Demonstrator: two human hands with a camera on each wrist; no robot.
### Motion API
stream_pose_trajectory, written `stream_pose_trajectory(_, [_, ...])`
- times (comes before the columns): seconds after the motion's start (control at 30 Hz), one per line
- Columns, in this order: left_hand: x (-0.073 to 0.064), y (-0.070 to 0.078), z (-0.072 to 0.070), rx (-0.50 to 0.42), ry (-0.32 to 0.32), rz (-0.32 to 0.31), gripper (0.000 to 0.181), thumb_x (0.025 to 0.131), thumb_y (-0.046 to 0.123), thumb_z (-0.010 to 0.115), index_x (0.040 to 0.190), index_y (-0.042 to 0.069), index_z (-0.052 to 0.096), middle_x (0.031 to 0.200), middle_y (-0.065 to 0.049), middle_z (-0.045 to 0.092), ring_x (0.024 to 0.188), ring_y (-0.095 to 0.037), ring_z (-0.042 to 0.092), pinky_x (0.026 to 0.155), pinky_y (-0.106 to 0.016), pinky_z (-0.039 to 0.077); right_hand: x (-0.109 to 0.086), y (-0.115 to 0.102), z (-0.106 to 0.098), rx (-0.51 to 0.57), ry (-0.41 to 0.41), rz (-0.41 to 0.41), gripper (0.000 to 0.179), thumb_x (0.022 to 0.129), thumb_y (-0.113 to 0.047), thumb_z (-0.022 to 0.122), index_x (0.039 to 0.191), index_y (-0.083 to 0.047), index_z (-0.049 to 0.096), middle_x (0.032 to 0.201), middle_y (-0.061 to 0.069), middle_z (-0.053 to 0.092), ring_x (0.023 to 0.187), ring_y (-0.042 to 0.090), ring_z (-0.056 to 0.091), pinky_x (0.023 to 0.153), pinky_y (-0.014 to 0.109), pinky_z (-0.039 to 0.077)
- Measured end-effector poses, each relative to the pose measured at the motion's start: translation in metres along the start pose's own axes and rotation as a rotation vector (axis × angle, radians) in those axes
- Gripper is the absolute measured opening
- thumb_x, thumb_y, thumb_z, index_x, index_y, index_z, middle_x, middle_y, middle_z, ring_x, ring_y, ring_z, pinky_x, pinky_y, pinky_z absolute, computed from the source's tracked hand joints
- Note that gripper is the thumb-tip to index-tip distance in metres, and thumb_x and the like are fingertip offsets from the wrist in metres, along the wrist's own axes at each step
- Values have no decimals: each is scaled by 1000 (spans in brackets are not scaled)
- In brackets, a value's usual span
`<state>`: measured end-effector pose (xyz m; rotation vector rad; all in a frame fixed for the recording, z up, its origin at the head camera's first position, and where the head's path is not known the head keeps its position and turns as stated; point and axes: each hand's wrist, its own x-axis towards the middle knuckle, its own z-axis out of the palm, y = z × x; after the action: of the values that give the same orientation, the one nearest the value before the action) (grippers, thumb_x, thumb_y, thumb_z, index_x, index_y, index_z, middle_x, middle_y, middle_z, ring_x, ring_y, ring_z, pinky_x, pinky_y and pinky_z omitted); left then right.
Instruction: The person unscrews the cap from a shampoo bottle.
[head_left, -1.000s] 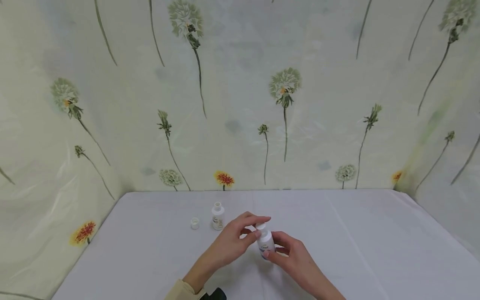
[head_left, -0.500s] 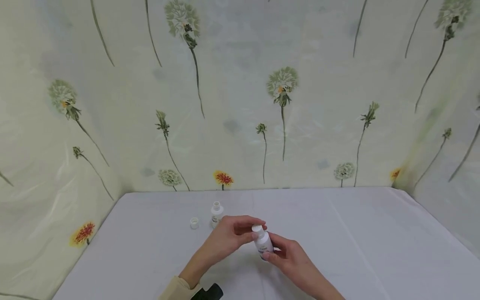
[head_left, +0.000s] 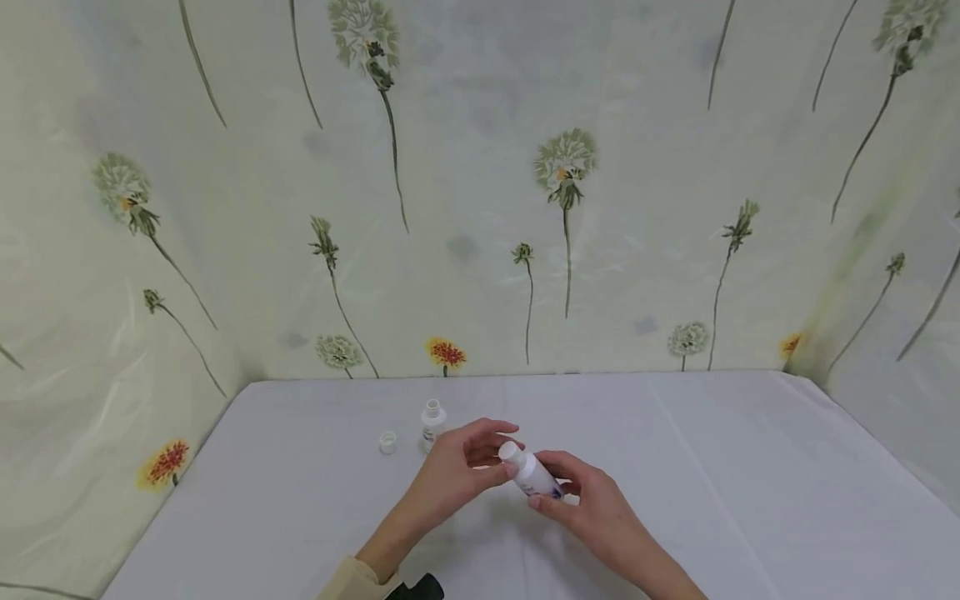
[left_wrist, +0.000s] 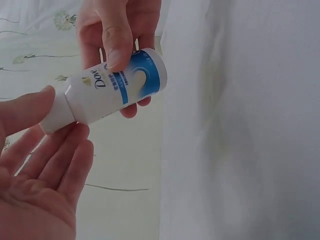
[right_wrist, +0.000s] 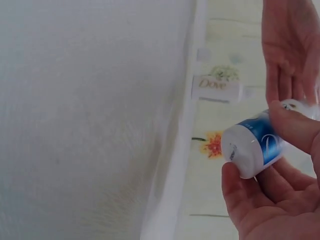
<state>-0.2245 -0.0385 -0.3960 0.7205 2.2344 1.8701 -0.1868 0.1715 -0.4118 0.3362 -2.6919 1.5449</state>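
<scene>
A small white Dove bottle [head_left: 537, 478] with a blue band is held tilted above the table, its white cap [head_left: 511, 452] toward the left. My right hand [head_left: 596, 504] grips the body; in the left wrist view its thumb lies across the label [left_wrist: 107, 80]. My left hand [head_left: 448, 475] has its thumb on one side of the cap and fingertips on the other, pinching it. Its index finger is raised off the cap in the head view. The bottle's base [right_wrist: 242, 150] faces the camera in the right wrist view.
A second white bottle [head_left: 432, 421] stands uncapped behind my left hand, partly covered by it. Left of that bottle, a loose white cap [head_left: 387, 442] lies on the white-covered table [head_left: 300, 500]. A flower-print sheet [head_left: 480, 292] hangs at the back and sides.
The bottle has tipped from nearly upright to well tilted, its cap end swinging left toward my left hand. My left index finger has lifted away from the cap's top.
</scene>
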Motion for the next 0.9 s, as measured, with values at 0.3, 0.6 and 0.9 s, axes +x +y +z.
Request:
stream_pose_trajectory(0.3, [-3,0,-7,-28,-79,93,31,92,5,68,122,15,70,126,2,65,119,-16,59,98,-29,46,2,4,-4,-3,-50,-46,36,87,-26,76,120,-18,64,114,-3,65,108,19,60,91,46,48])
stream_pose_trajectory(0.6, [-3,0,-11,7,-46,101,32,91,-2,66,116,17,73,119,5,68,113,-13,62,91,-28,51,0,2,-5,38,-70,-88,37,89,-29,74,122,-17,62,112,-3,64,105,17,60,92,40,49])
stream_pose_trajectory(0.9, [-2,2,-10,68,-4,44,25,88,7,73,113,10,73,109,4,71,100,-14,66,85,-28,53,-2,1,-3,-17,-25,-74,34,88,-22,75,120,-20,63,111,-5,64,100,17,59,90,43,48])
